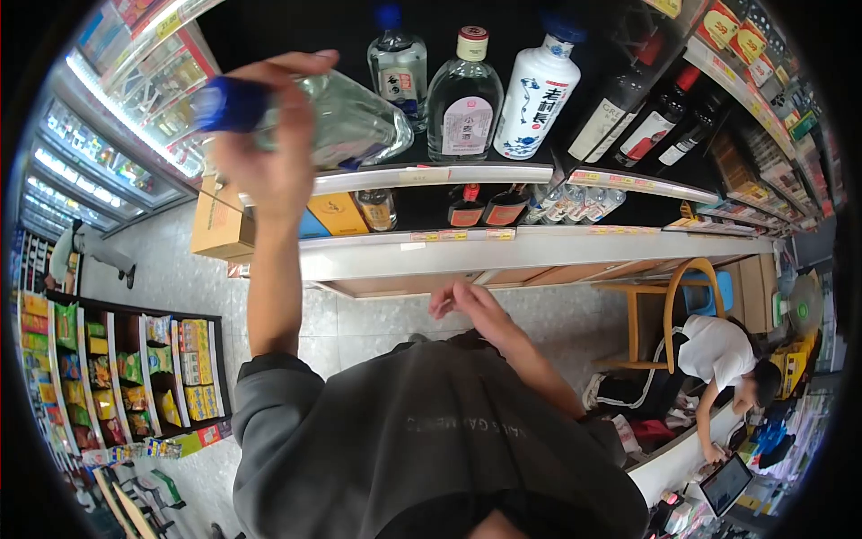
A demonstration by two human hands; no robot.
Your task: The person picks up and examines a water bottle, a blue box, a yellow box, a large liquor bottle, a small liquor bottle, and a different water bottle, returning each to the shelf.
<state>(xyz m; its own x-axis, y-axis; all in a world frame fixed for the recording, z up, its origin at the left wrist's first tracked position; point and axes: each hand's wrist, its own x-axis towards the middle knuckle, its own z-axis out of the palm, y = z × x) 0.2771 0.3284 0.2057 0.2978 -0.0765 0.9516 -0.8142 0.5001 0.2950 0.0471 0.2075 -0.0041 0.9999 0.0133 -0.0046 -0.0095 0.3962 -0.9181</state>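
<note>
My left hand (274,153), blurred a little by motion, is closed round the neck end of a clear glass bottle (355,117) with a blue cap. The bottle is tilted almost on its side at the shelf's left end, its base toward the other bottles. Just right of it stand a clear bottle with a blue cap (400,67), a flat clear bottle with a pink label (465,103) and a white bottle with blue patterns (539,94). Low before my body, my right hand (467,305) holds nothing, its fingers loosely bent and apart.
A shelf edge (431,177) runs below the bottles, with smaller bottles and boxes underneath. Dark wine bottles (660,117) stand to the right. A snack rack (148,377) is at left. A person in a white shirt (718,350) and a wooden chair (673,314) are at right.
</note>
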